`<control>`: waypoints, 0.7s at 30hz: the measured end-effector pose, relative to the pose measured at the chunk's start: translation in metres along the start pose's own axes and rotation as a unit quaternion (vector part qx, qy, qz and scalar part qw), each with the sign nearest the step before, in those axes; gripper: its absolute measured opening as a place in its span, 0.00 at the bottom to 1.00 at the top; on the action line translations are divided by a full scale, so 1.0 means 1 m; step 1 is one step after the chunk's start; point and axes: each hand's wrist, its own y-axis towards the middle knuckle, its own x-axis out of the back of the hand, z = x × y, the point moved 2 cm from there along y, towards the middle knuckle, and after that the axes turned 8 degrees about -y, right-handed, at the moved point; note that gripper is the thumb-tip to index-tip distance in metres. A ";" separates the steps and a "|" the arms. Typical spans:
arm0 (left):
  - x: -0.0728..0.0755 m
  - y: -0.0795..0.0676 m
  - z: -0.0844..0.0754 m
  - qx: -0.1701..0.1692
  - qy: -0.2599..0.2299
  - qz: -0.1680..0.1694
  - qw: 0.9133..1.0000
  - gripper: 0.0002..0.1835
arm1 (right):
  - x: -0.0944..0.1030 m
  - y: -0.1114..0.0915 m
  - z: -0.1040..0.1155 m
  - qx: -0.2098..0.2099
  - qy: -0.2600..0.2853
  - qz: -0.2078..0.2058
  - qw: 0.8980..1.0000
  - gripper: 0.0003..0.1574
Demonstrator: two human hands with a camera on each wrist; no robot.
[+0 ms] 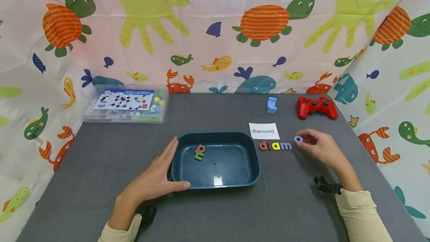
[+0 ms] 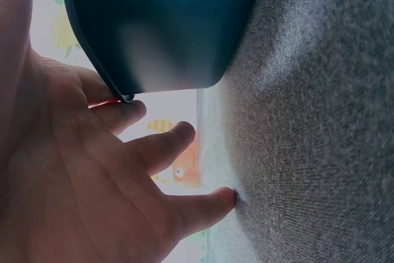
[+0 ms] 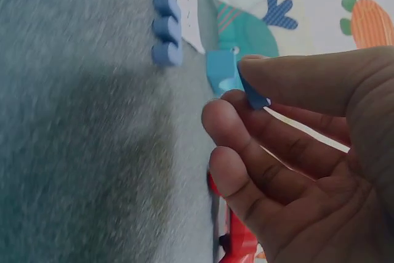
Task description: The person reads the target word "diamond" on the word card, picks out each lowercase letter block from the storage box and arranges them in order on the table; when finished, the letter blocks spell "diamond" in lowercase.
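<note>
Can see on the grey table [image 1: 221, 214] a blue tray [image 1: 223, 165] touching the left hand [image 1: 155, 176], a lidded case [image 1: 125, 104] (clear plastic, labelled) beyond that hand, four letters [image 1: 273, 146] and a white card [image 1: 264, 135] left of the right hand [image 1: 320, 148], and a red controller [image 1: 317, 107] and blue block [image 1: 271, 107] beyond it.

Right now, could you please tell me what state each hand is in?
Left hand: open, touching the dark teal tray.
Right hand: closed, pinching the purple letter o.
</note>
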 end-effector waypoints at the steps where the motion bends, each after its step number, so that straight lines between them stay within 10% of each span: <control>1: 0.000 0.000 0.000 0.001 0.000 0.000 1.000 0.69 | 0.000 0.000 -0.002 0.000 -0.003 0.002 1.000 0.18; 21: 0.001 0.000 -0.002 0.005 0.001 0.001 1.000 0.69 | -0.008 0.002 -0.017 0.009 -0.015 0.058 0.998 0.16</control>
